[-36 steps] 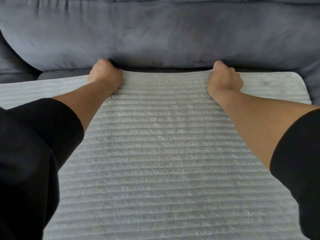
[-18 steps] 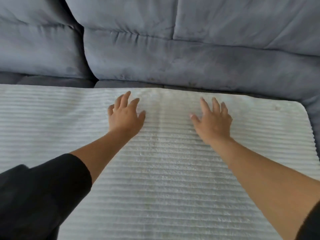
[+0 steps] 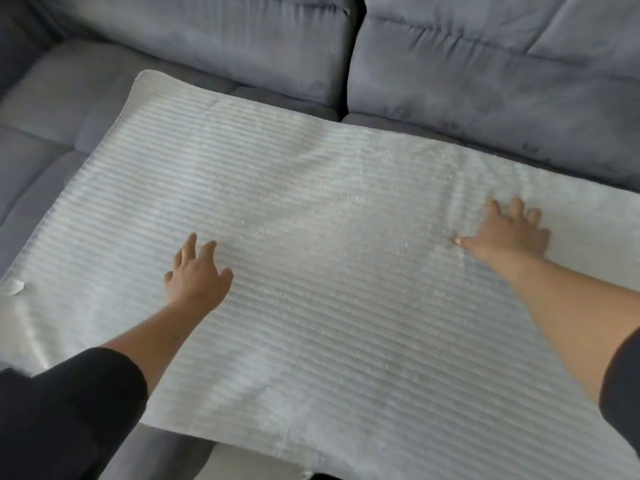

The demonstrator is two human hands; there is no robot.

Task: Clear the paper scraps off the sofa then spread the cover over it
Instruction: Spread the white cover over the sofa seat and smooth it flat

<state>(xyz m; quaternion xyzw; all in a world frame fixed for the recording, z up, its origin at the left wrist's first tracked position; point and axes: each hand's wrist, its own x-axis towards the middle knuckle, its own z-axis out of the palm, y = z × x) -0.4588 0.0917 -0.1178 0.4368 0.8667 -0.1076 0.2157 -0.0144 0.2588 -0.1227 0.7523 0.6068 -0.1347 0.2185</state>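
Most looks done: the cover (image 3: 329, 271) lies spread along the sofa (image 3: 485, 81) seat's back edge, left hand (image 3: 195, 277) and right hand (image 3: 509, 233) flat, empty, pressing out ripples.

The view is filled by a large grey-blue sofa of soft plush fabric (image 3: 571, 140). At the top, a thick padded left back cushion (image 3: 207, 39) and a right back cushion (image 3: 502, 81) are set side by side, divided by a narrow dark gap (image 3: 356, 46). Shallow folds are pressed into both. At the left, a quilted seat cushion (image 3: 52, 109) is crossed by stitched seams. Soft, even light is spread over the fabric, and only faint shadows are cast. A pale surface (image 3: 249, 462) is seen at the lower edge; what it is cannot be told.
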